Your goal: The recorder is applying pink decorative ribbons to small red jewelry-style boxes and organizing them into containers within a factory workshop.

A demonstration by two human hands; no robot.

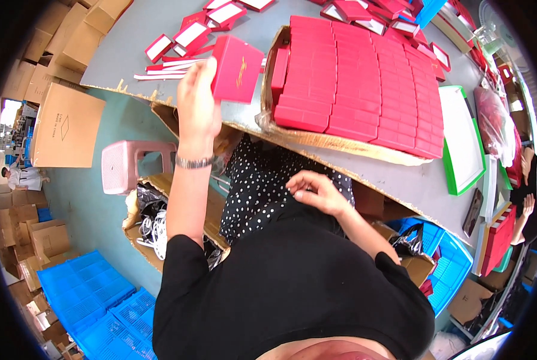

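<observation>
My left hand is raised over the table's near left edge, closed on a red gift box with gold lettering on its face. Just right of it, a large open carton is packed with rows of small red boxes. My right hand hangs in front of my body, below the carton, with its fingers loosely curled. I see nothing in it, though the inside of the palm is hidden. Behind the held box lie red and white strips and several red trays with white insides.
More red box parts are heaped at the back right. A green-rimmed white tray lies right of the carton. A pink stool and an open carton with white cables stand at lower left, near blue crates. Another person's hands show at far right.
</observation>
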